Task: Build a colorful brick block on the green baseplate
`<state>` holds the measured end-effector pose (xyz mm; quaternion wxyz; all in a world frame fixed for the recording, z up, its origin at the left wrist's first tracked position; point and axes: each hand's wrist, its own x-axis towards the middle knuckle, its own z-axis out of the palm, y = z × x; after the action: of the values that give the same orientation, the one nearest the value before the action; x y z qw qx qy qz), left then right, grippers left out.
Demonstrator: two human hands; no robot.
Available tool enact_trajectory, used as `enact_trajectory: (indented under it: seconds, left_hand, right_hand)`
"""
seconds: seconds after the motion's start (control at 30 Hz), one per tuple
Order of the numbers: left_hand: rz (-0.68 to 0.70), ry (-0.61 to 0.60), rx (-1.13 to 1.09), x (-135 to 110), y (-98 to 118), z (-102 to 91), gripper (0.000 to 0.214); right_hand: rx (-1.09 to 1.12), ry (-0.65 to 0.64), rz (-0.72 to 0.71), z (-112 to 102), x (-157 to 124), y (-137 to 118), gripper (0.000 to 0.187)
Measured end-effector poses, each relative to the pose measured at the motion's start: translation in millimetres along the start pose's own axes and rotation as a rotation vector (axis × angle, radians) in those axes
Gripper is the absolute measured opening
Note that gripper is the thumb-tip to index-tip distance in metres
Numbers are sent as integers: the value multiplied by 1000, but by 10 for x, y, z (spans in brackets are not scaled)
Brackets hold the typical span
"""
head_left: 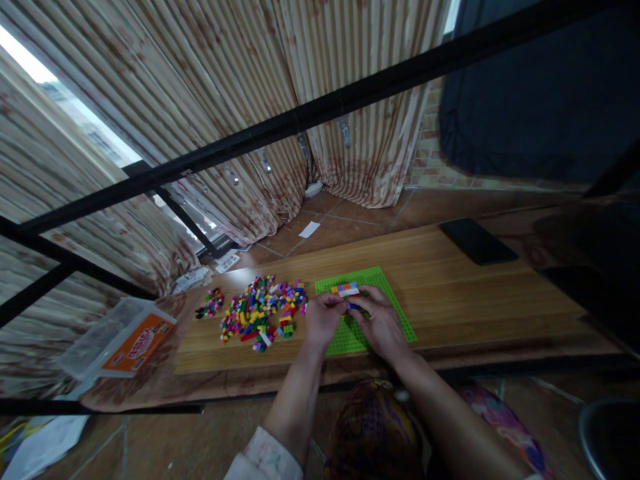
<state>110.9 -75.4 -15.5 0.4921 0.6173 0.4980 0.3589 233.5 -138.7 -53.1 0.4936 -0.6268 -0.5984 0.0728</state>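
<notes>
A green studded baseplate (345, 343) lies on the wooden board, partly covered by my hands. Over its middle, my left hand (323, 319) is closed in a pinch, its fingertips meeting a small blue building brick (353, 306). My right hand (383, 323) grips that same brick from the other side, thumb and fingers bent round it. Just beyond my fingertips is a row of joined bricks (346, 289) in orange, white, light blue and other colours. My fingers hide part of this row and most of the blue brick.
Left of the baseplate spreads a pile of loose coloured bricks (260, 303), with a smaller heap (210, 303) beyond it. A clear plastic box (113, 337) with an orange label stands at the far left. A black phone (477, 241) lies toward the board's right end. A dark metal bar (295, 122) crosses behind.
</notes>
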Motion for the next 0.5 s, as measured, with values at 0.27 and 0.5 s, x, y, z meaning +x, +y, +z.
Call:
enact_trajectory:
  seconds: [0.27, 0.5]
  left_hand:
    - [0, 2, -14, 6, -40, -2, 4]
    - [15, 14, 16, -7, -41, -5, 7]
  right_hand:
    - [27, 12, 15, -18, 21, -46, 19]
    - [-80, -31, -61, -34, 26, -41, 20]
